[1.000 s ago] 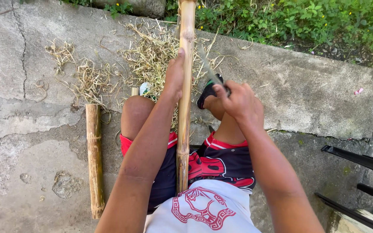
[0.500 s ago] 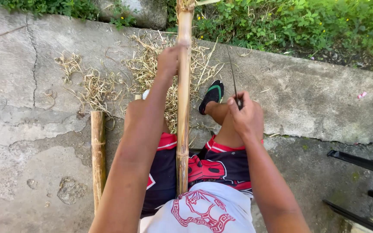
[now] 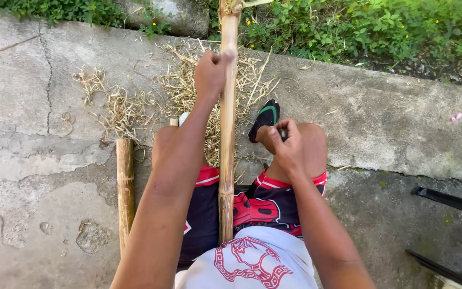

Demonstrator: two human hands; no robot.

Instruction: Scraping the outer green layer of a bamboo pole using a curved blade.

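My left hand (image 3: 210, 72) gripped the bamboo pole (image 3: 226, 139) standing between my knees; right-hand fingers (image 3: 287, 140) pinched a small dark tool beside it. A slip risked cutting my leg.

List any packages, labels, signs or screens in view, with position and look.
No packages, signs or screens in view.
Shirt print: bottom centre, on the wearer's white shirt, a round red emblem design.
Shorts print: just above it on the lap, red patches on black fabric, beside the bamboo pole.
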